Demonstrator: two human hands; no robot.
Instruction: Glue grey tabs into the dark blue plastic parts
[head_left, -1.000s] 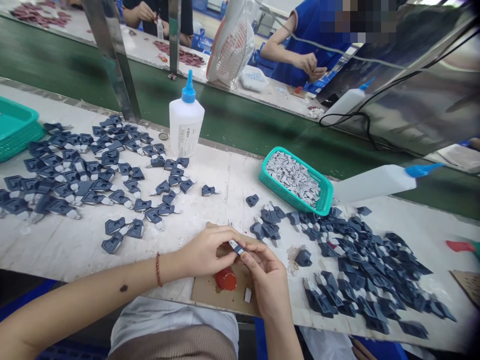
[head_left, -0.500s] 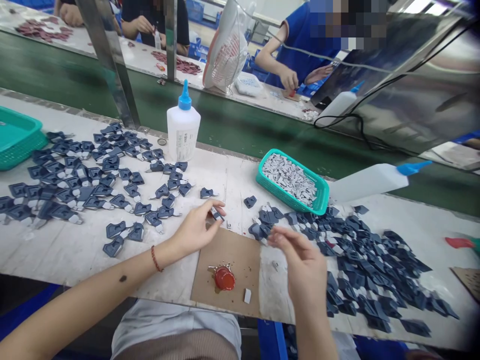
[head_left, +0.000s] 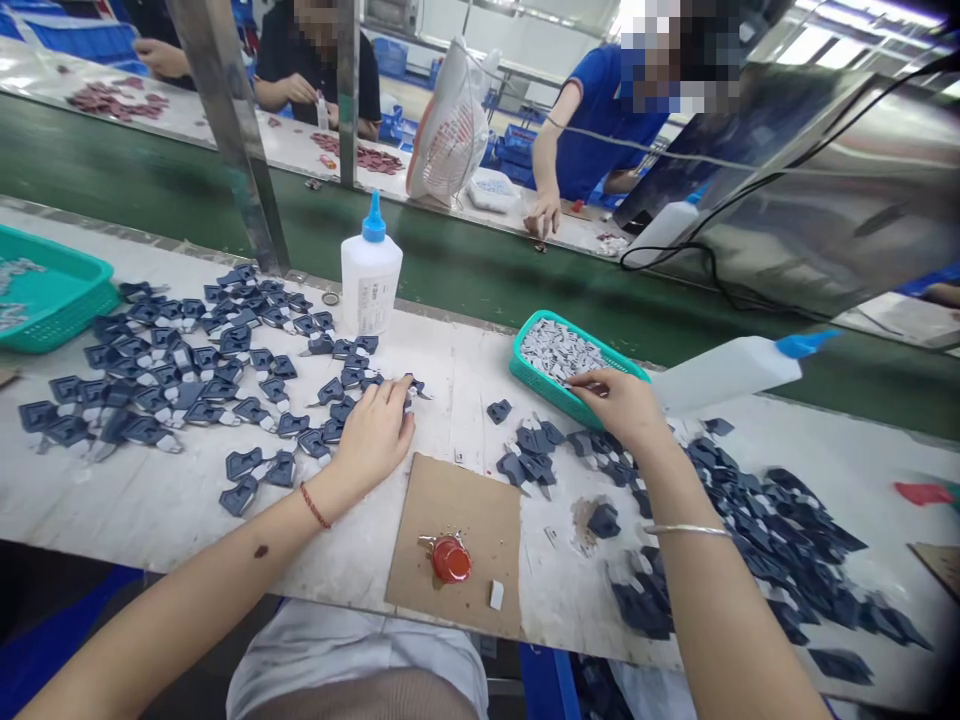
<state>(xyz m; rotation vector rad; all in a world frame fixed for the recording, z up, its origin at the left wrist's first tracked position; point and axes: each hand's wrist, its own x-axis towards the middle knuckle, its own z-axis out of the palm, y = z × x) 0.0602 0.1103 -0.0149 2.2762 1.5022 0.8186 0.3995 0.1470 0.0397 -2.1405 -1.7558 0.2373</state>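
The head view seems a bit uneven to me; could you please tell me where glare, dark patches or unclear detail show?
Head view: ceiling lights glare at top right, the metal panel carries smeared reflections, the red cap glints, the right-hand corners fall dark, and the print on the upright bottle is too small to read.
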